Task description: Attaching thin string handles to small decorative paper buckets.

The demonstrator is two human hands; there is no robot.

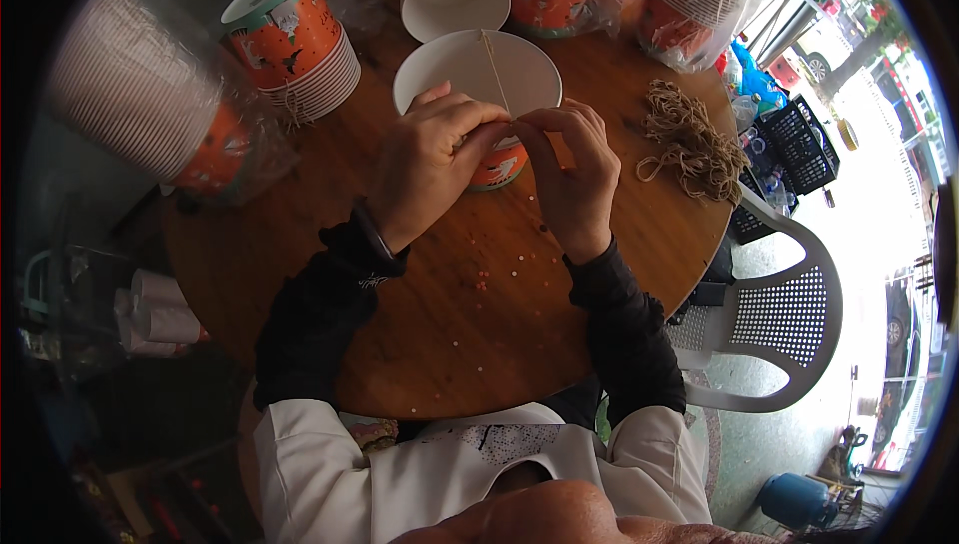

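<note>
- The paper cup [478,74] stands on the round wooden table [300,244], in the middle and a bit far from the person. It is white inside and orange on the outside.
- It looks light and thin. A hard squeeze would likely bend it, so holding it softly around its side seems best.
- A thin tan string [496,69] runs straight across the cup's open top. It looks soft and bendy, and it could slip, so it wants a tight pinch between fingertips.
- The left hand [428,174] is curled around the near left side of the cup, touching it. Its fingers are bent, not spread.
- The right hand [577,179] is almost closed. Its thumb and fingers pinch together at the cup's near rim, right where the string comes down. I think it pinches the string end, but that bit is too small to be sure.
- The two hands touch each other at the rim.
- A pile of strings [689,139] lies to the right on the table.
- More stacks of cups [295,44] stand on the far left.
</note>
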